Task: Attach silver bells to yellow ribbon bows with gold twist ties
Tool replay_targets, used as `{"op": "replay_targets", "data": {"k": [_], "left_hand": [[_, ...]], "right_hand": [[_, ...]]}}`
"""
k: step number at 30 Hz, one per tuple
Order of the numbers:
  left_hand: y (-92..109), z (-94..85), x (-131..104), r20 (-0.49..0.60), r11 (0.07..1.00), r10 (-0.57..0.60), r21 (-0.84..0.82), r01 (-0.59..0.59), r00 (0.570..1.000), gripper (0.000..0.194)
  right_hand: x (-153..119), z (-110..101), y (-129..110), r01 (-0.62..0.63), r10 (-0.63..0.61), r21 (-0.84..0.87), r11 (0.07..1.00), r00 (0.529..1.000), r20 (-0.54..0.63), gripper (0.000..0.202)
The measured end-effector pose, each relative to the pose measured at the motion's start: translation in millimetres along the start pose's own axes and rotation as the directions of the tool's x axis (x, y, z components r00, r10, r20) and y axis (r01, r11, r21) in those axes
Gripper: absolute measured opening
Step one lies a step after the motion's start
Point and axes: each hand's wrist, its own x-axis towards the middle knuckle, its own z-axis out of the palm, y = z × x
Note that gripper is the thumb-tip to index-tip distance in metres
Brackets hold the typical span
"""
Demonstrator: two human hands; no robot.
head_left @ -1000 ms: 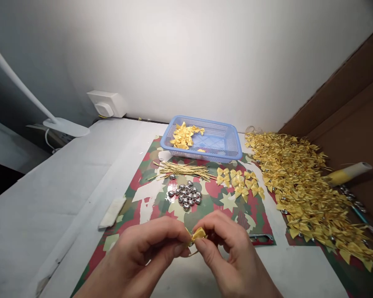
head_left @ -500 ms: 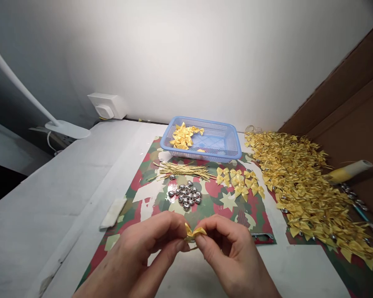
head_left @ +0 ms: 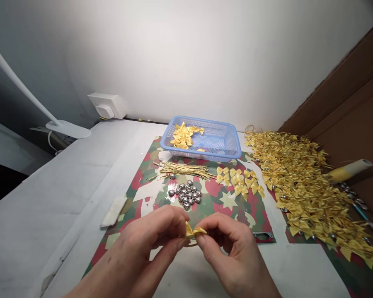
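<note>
While both hands meet low over the patterned sheet (head_left: pixel 136 186), a small yellow ribbon bow (head_left: pixel 193 231) sits pinched between them.
Left hand (head_left: pixel 146 248) and right hand (head_left: pixel 236 256) each nip it with thumb and fingertips; beyond lie silver bells (head_left: pixel 186 193), gold wire ties (head_left: pixel 183 169), loose bows (head_left: pixel 239 180), a blue basket (head_left: pixel 226 155) and a heap of finished bows (head_left: pixel 307 186).

Yellow bow (head_left: pixel 194 230) — pale-blue basket (head_left: pixel 226 156)
</note>
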Motion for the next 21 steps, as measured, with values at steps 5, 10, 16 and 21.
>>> {"op": "replay_targets", "data": {"k": [5, 10, 16, 21], "left_hand": [[5.8, -3.3, 6.3, 0.078, 0.993, -0.056, -0.099, 0.064, 0.995, 0.015], [8.9, -4.6, 10.9, 0.085, 0.939, -0.146, -0.3, 0.165, 0.986, 0.018], [4.6, -5.5, 10.2, 0.209, 0.857, -0.261, -0.4, 0.326, 0.942, 0.016], [2.9, -3.1, 6.0, 0.112, 0.935, -0.232, -0.25, 0.253, 0.966, 0.016]], "right_hand": [[0.2, 0.3, 2.1, 0.019, -0.019, 0.0, 1.0, 1.0, -0.01, 0.016], [0.0, 1.5, -1.8, 0.019, -0.018, 0.014, 1.0, 1.0, -0.02, 0.018], [0.1, 2.2, -8.3, -0.05, 0.051, 0.068, 0.996, 0.999, -0.014, 0.018], [-0.1, 2.9, -6.6, -0.096, 0.096, 0.119, 0.988, 0.995, 0.001, 0.018]]}}
